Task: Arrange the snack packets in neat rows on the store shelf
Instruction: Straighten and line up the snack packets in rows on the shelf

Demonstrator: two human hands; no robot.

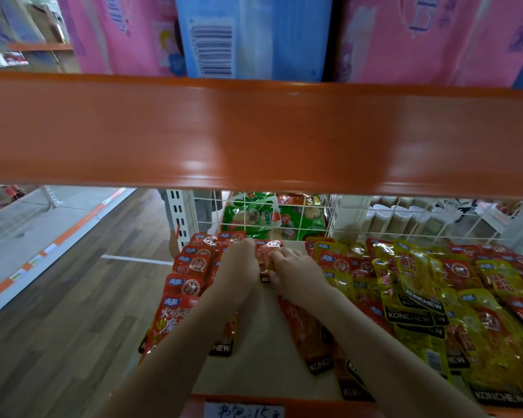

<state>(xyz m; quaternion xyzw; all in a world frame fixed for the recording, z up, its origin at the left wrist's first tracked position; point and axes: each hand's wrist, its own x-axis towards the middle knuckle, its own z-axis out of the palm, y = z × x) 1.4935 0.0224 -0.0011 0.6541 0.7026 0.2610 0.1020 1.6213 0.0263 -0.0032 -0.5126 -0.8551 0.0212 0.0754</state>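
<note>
Both hands reach to the back of the shelf [254,366] and meet on one red snack packet [265,251]. My left hand [239,263] grips its left side and my right hand [296,270] its right side. A row of overlapping red packets [191,276] runs along the shelf's left edge. Two more red packets [307,327] lie loose under my right forearm. A jumbled heap of yellow and red packets [429,294] fills the right part of the shelf.
A thick orange shelf beam [254,134] crosses the view just above my hands, with pink and blue boxes [254,34] on top. A white wire grille [360,218] backs the shelf, with green packets [254,215] behind it. Wooden aisle floor [73,297] lies left.
</note>
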